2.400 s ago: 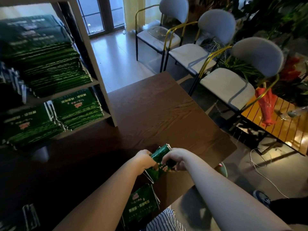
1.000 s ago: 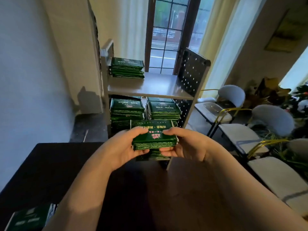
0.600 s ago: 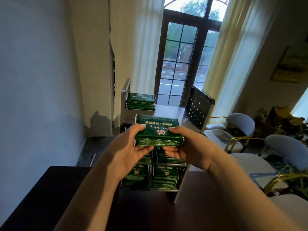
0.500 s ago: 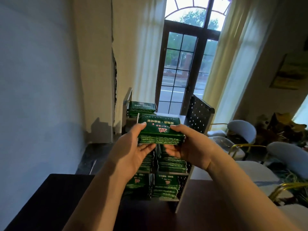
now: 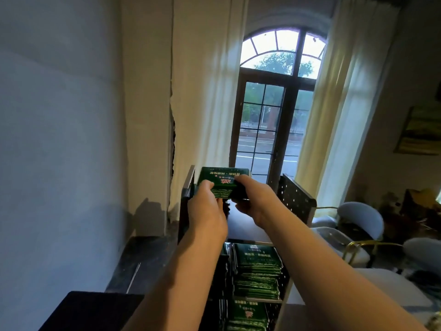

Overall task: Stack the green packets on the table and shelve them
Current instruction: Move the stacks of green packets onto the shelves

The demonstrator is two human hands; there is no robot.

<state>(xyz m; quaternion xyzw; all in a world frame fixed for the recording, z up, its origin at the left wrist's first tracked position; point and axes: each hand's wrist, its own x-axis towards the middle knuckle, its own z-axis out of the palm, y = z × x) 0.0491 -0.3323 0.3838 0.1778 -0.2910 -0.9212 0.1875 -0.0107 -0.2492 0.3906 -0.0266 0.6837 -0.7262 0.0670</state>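
SHELVING STEP: A person holds a stack of green packets [image 5: 223,181] over the back left corner of a shelf unit's top board [image 5: 239,229], with the stacking apparently done and the shelving in hand. The left hand [image 5: 207,206] grips the stack's near left end, thumb laid on the top packet and the other fingers hidden beneath. The right hand [image 5: 253,199] clasps the right end, thumb on top and fingers curled under. Both forearms reach forward, nearly straight, above the unit's lower tiers, where more piled packets [image 5: 257,268] lie. Whether the stack rests on anything at that corner cannot be told (the hands cover its underside). The next move likely calls for lowering it flat, square to the unit's left side rail [image 5: 188,185], then drawing the fingers out sideways without fanning the packets.
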